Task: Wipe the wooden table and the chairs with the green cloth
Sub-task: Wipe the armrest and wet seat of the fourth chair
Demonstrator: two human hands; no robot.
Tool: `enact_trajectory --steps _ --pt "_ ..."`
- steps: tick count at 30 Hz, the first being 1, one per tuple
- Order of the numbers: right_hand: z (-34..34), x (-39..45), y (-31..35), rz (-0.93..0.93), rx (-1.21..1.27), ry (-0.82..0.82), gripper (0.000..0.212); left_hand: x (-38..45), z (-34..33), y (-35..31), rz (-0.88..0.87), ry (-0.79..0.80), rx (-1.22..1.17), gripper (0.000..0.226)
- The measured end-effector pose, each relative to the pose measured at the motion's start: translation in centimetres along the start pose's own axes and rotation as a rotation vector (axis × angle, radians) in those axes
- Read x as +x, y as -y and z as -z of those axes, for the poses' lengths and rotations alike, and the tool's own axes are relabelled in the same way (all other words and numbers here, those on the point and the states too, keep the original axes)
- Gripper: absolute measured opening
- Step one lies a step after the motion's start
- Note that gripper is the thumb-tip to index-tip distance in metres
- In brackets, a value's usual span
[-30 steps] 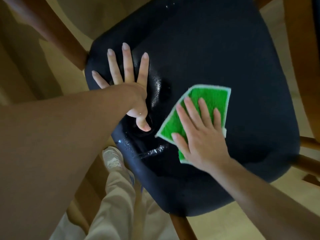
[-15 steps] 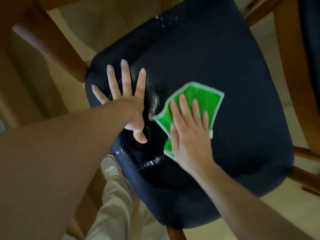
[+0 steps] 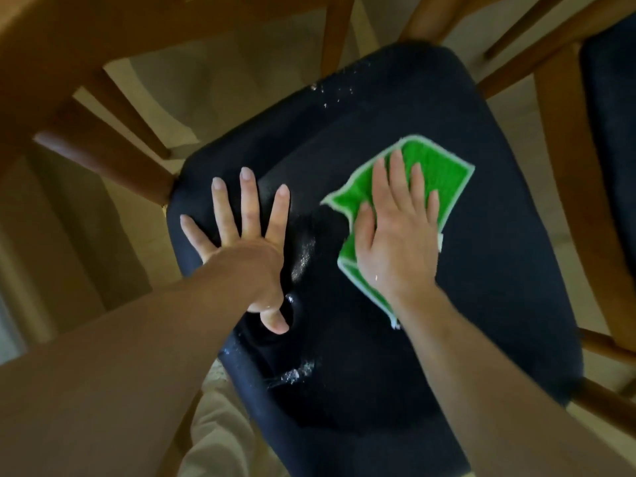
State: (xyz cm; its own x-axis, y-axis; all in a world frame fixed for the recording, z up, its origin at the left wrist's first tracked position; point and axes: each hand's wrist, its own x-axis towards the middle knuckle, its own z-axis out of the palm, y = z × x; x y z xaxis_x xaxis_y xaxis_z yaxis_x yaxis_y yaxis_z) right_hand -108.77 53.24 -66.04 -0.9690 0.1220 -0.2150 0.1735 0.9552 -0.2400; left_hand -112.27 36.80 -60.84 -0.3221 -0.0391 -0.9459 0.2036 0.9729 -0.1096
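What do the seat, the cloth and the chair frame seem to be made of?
Seat: dark navy padded cover, probably leather-like vinyl; it dents under the left hand and shines where wet.
Cloth: bright green, fuzzy pile with a pale stitched border, likely microfibre.
Frame: wood, warm brown with a smooth, slightly glossy finish.

Dim, warm indoor light, low contrast overall. Dark seat cushion (image 3: pixel 464 270) nearly crushes to black w/ little texture; wet patch at centre gives small specular glints. Green cloth (image 3: pixel 437 173) is the only saturated area. Strong wide-angle bending at edges, esp. chair frame (image 3: pixel 568 201) at 3 o'clock. Forearm at 8 o'clock soft, out of focus. Slight motion blur throughout.
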Motion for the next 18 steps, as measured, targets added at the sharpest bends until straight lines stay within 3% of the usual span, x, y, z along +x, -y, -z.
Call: enact_trajectory --steps 6,10,14,18 --pt "2.4 10.8 -0.1 -0.091 0.153 -0.197 0.053 0.4 -0.2 0.0 0.006 0.043 -0.008 0.16" --pt "2.8 14.5 1.9 -0.078 0.003 -0.098 0.059 0.5 -0.1 0.2 -0.013 0.037 -0.003 0.159" --pt "1.9 13.2 6.2 0.158 -0.121 -0.014 0.049 0.6 -0.2 0.2 -0.011 0.029 -0.003 0.16" --pt "0.4 9.6 9.9 0.451 -0.042 0.066 0.037 0.6 -0.1 0.1 -0.008 0.064 0.012 0.156"
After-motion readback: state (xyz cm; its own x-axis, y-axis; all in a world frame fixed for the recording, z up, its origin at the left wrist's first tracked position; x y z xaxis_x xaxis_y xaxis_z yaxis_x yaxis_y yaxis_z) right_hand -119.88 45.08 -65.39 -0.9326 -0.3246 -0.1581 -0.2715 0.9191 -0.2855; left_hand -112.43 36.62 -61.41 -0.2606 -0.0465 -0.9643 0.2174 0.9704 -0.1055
